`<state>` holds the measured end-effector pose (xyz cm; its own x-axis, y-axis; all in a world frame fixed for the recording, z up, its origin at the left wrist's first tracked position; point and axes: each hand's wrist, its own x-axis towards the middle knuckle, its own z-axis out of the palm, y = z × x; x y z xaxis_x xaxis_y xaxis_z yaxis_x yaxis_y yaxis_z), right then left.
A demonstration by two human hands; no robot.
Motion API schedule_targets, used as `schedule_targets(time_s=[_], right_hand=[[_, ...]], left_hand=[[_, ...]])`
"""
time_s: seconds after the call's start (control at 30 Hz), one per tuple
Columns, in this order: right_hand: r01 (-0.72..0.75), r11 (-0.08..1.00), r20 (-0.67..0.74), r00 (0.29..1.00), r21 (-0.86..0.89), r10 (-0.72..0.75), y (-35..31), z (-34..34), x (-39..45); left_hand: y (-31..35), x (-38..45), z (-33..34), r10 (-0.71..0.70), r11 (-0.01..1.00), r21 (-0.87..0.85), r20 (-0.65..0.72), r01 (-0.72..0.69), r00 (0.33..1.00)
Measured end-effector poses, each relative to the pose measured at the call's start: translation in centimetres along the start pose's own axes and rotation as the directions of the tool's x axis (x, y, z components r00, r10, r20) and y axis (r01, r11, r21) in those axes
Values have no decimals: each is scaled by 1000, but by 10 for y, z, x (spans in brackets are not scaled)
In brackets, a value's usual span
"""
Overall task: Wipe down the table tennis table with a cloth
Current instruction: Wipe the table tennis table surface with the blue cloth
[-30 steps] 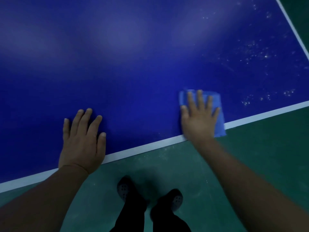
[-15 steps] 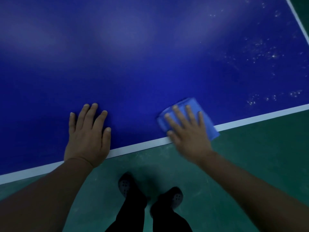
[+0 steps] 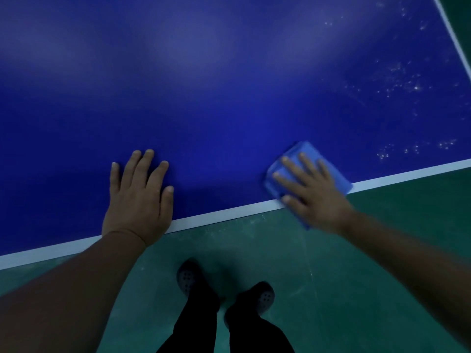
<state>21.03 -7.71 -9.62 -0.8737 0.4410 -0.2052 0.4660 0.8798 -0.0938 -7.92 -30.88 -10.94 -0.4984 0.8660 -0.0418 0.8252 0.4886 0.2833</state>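
Observation:
The dark blue table tennis table (image 3: 229, 98) fills the upper view, with a white line along its near edge. A folded light blue cloth (image 3: 305, 154) lies at that edge, turned at an angle. My right hand (image 3: 313, 192) presses flat on the cloth with straight, spread fingers, and part of the cloth hangs past the edge under my palm. My left hand (image 3: 139, 197) rests flat on the bare table surface to the left, fingers straight.
White specks of dust (image 3: 402, 82) dot the table at the right, near the white side line (image 3: 453, 42). Below the edge lies a green floor (image 3: 382, 250), where my two dark shoes (image 3: 188, 276) stand.
My right hand slid the cloth leftward along the near edge and turned it at an angle; over the last half second it held its place. My left hand stayed planted.

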Motion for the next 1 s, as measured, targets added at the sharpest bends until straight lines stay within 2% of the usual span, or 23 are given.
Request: schedule_targets(time_s=[0.07, 0.13, 0.27, 0.37, 0.5, 0.57, 0.67, 0.73, 0.77, 0.8, 0.87, 0.93, 1.0], right_hand=[[-166, 986, 1, 986, 16, 166, 26, -7, -7], [-260, 965, -25, 965, 12, 261, 28, -7, -8], [-443, 889, -113, 883, 119, 455, -15, -1, 18], [-442, 891, -56, 892, 106, 449, -43, 3, 48], [-486, 865, -11, 871, 124, 491, -37, -13, 115], [-417, 906, -1, 909, 74, 418, -48, -16, 133], [-79, 997, -13, 997, -10, 78, -91, -4, 108], [102, 995, -1, 995, -16, -102, -103, 7, 67], [123, 992, 4, 992, -5, -123, -97, 9, 49], [91, 996, 11, 996, 2, -91, -85, 10, 34], [-99, 995, 10, 995, -10, 99, -47, 8, 16], [-331, 943, 19, 943, -19, 331, -4, 3, 9], [-478, 878, 38, 877, -8, 478, 23, -1, 9]], left_hand=[[-1, 0, 0, 2, 1000, -2, -1, -2, 1000], [-1, -1, 1, 6, 1000, 0, 0, -6, 1000], [-2, 0, 2, 5, 1000, -1, 0, -5, 1000], [-1, -1, 0, 5, 1000, -4, -2, -5, 1000], [1, 0, -1, -4, 1000, -9, 6, 4, 1000], [1, 0, -2, -7, 1000, -22, 8, 7, 1000], [0, -1, -3, -3, 999, -50, 8, 4, 1000], [-2, -1, -2, 2, 998, -70, -2, -3, 1000], [-2, -1, -2, 3, 997, -78, -8, -4, 1000], [-3, 0, -2, 4, 996, -86, -12, -5, 1000], [-3, 0, -2, 0, 995, -105, -15, -2, 1000], [-3, -1, -3, -1, 993, -120, -20, -1, 1000], [-1, 0, -4, 0, 993, -116, -9, -1, 1000]])
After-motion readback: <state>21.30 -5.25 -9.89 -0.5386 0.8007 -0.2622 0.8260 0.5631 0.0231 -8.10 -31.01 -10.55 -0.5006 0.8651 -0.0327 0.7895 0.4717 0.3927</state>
